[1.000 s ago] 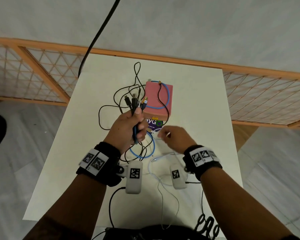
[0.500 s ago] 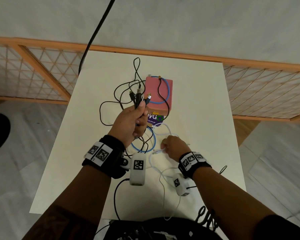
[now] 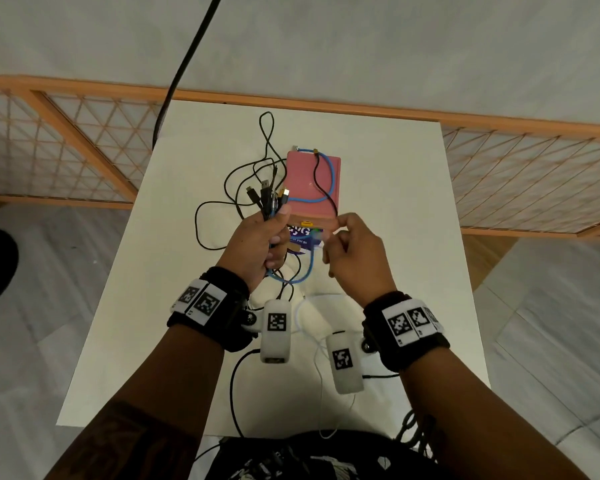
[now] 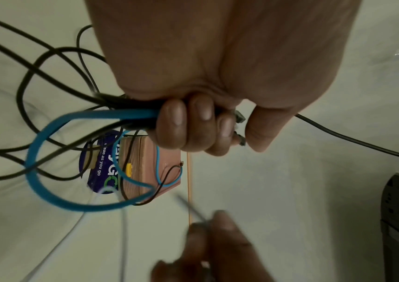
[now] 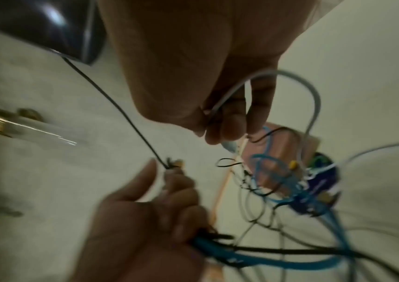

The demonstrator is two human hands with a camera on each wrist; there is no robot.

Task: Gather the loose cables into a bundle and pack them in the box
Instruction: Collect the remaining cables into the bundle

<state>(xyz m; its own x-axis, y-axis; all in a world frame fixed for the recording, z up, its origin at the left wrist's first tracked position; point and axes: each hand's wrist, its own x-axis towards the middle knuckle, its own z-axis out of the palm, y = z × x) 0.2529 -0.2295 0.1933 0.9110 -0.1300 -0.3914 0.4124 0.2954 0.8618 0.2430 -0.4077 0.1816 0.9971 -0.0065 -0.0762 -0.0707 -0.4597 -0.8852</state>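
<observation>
My left hand grips a bundle of black and blue cables upright, plug ends sticking up past the thumb; the left wrist view shows its fingers curled round them. The pink box lies closed on the table behind both hands, a blue cable and a black one draped over its lid. My right hand, raised beside the left, pinches the end of a thin white cable that loops down toward the table. Black cable loops trail left of the box.
A purple and white printed packet lies under the box's near end. The white table has bare surface on its right and left sides. A wooden lattice railing runs behind it. A thick black cord hangs at upper left.
My right hand has lifted from the table surface with the white cable's end and come up beside the left hand. The left hand keeps its bundle, held a little farther forward.
</observation>
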